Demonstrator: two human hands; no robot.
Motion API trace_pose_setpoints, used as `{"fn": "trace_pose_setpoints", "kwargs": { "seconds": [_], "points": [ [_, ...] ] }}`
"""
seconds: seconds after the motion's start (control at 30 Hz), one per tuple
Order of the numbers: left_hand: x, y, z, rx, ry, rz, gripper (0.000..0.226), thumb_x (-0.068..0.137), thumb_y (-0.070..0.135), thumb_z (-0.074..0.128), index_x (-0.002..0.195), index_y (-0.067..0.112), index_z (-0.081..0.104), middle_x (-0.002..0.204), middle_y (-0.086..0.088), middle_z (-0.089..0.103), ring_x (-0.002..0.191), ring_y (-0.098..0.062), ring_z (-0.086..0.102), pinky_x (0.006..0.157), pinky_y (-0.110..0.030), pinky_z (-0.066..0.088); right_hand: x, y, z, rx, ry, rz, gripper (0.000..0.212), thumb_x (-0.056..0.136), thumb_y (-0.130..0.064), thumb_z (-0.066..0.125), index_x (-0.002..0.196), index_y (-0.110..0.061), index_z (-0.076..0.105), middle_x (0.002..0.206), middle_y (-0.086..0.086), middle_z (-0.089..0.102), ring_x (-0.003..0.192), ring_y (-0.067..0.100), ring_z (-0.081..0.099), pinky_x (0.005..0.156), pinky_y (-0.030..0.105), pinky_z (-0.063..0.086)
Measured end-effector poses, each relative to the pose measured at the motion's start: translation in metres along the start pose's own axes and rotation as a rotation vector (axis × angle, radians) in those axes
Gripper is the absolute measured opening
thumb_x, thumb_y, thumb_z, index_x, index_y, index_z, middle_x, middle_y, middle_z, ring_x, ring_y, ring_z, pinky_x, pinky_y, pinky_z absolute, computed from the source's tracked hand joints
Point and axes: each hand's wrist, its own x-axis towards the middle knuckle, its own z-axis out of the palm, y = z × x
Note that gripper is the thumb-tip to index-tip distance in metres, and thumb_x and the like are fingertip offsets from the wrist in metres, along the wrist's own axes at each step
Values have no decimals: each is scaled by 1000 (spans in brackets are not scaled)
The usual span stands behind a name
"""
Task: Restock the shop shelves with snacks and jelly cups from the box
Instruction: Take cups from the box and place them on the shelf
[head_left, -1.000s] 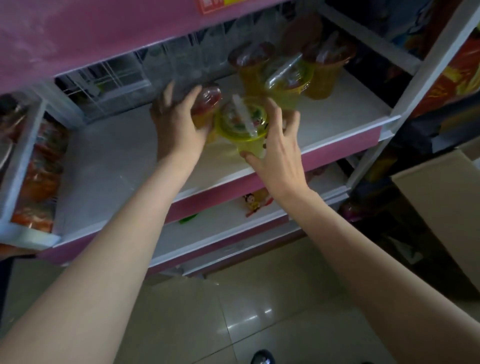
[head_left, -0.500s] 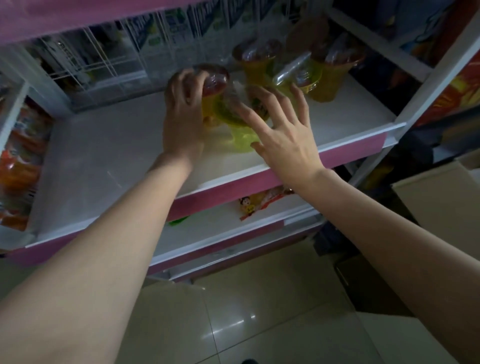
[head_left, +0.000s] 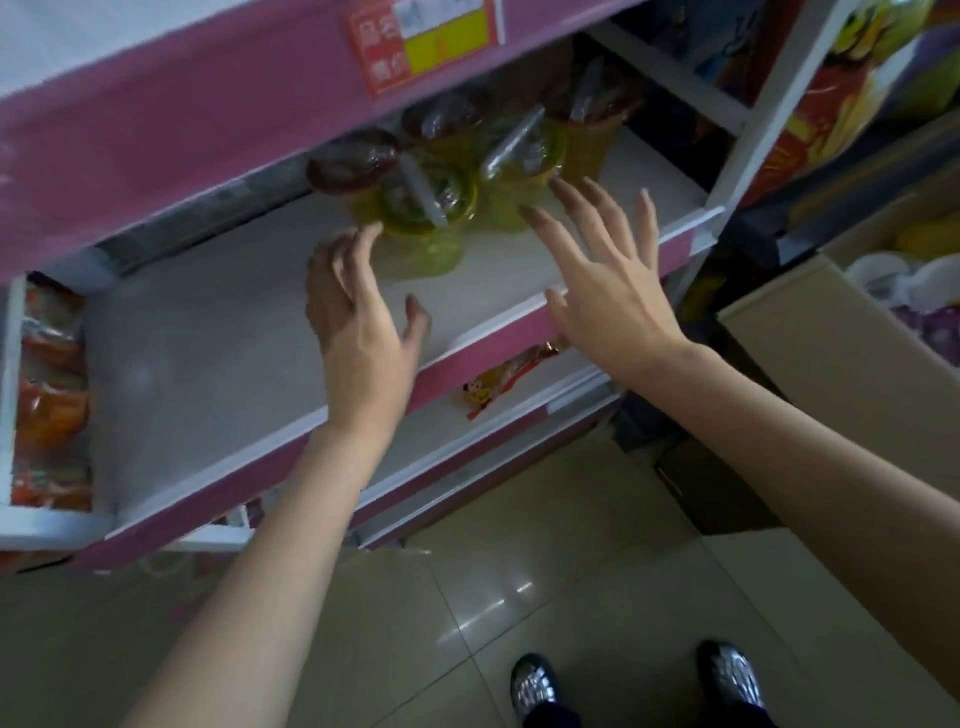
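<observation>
While both bare arms reach forward over the tiled floor, the pink-edged shelf fills the space under and ahead of them. To the right of the right arm stands the cardboard box, open, with pale packets showing inside. Just beyond the fingertips of both hands, at the back of the shelf, the jelly cups stand upright in a tight cluster. The right hand hovers palm down with its fingers spread wide and straight, holding nothing. The left hand is also palm down, fingers loosely parted; its fingertips lie right by the nearest green jelly cup, though whether they touch it I cannot tell.
</observation>
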Motion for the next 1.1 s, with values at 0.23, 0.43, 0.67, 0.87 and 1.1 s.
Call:
{"fn": "trace_pose_setpoints", "kwargs": {
  "seconds": [0.23, 0.43, 0.67, 0.87, 1.1],
  "points": [
    [-43, 138, 63, -256, -345, 256, 58, 75, 7, 69, 124, 16, 40, 128, -11, 39, 111, -18, 42, 93, -35, 47, -136, 181, -74, 21, -299, 591, 63, 83, -19, 64, 140, -18, 36, 150, 13, 23, 136, 34, 14, 112, 51, 10],
    [-30, 277, 182, -336, -530, 335, 57, 70, 2, 66, 120, 14, 42, 126, -17, 45, 103, -29, 54, 84, -46, 49, -214, 333, -80, 39, -390, 920, 61, 78, -24, 68, 133, -14, 43, 141, 18, 32, 129, 40, 24, 107, 48, 26],
    [-14, 418, 300, -274, -709, 377, 57, 63, 5, 69, 117, 7, 48, 116, -22, 52, 99, -39, 57, 80, -44, 49, -196, 486, -76, 54, -393, 855, 69, 82, -23, 62, 143, -18, 30, 146, 16, 25, 135, 36, 19, 110, 46, 19],
    [-9, 462, 336, -247, -852, 236, 56, 78, 9, 65, 129, 8, 44, 130, -14, 40, 119, -30, 44, 98, -38, 37, -175, 594, -88, -163, -621, 929, 60, 85, -36, 59, 137, -19, 35, 143, 21, 26, 133, 44, 22, 111, 53, 12],
    [-18, 464, 337, -244, -925, 210, 53, 81, 10, 62, 130, 7, 44, 130, -14, 42, 123, -29, 42, 104, -40, 34, -190, 605, -62, -48, -532, 994, 42, 83, -29, 63, 123, -24, 52, 127, 12, 42, 110, 45, 40, 94, 46, 35]
  ]
}}
